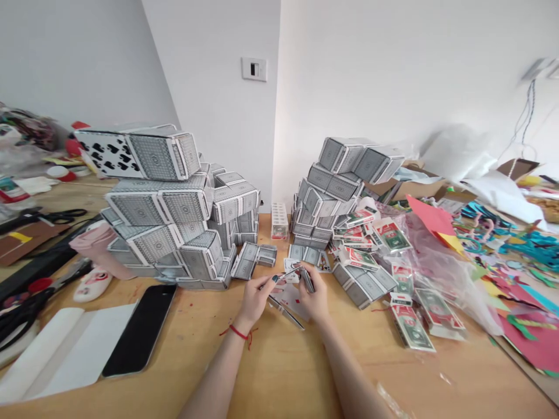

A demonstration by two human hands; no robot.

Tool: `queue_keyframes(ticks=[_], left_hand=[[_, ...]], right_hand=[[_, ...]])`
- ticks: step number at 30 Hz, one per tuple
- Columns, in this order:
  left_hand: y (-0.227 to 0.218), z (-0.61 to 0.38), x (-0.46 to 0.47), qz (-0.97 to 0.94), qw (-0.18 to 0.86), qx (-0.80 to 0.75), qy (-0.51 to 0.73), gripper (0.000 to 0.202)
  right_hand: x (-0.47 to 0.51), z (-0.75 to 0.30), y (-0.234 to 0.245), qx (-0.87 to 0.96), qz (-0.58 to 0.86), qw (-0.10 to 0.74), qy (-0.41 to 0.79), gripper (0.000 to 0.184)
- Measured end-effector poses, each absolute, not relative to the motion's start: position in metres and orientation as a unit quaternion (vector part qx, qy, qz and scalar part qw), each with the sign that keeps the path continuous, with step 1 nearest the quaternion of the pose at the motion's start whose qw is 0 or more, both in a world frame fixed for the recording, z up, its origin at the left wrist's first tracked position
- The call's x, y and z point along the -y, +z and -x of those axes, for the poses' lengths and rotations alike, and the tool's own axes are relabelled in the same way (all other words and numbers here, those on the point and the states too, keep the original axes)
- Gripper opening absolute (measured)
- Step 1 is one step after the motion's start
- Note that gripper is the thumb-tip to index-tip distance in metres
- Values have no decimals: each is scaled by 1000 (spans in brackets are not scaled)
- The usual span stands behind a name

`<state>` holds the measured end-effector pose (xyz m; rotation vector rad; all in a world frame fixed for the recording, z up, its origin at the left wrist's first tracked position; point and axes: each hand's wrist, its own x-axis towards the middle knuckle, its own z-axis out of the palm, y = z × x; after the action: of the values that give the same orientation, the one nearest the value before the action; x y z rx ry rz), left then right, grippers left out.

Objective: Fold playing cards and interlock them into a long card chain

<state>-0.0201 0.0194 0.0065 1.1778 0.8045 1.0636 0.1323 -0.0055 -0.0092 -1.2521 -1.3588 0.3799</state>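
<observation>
My left hand (257,298) and my right hand (313,298) meet over the wooden table (279,372), both pinched on playing cards (293,274) held between them. A red string bracelet (238,332) circles my left wrist. More loose cards (286,311) lie flat under the hands. Just beyond the hands lie small folded card boxes (255,259). A tall stack of boxes folded from playing cards (174,215) stands at the left, and a second stack (332,192) at the right.
A dark phone (140,337) lies face down at the left beside white sheets (65,349). Several red and green card packets (410,323) are scattered at the right, with a clear plastic bag (432,262) and coloured paper scraps (515,273). Scissors (56,216) lie far left.
</observation>
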Motion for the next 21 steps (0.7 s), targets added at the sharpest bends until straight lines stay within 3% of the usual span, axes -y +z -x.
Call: queue_keyframes(ticks=[12,18,21], left_hand=[[9,18,-15,-522,651,-349,428,32],[6,18,-25,-422,627,-378,535,33],[4,22,-30,-372,603,-394,585,37]], right_hand=[[8,-134,-8,551,583,571,174,14],[4,-147,-8,573,541,572,228,59],[5,-159,-11,592,633,451,214,51]])
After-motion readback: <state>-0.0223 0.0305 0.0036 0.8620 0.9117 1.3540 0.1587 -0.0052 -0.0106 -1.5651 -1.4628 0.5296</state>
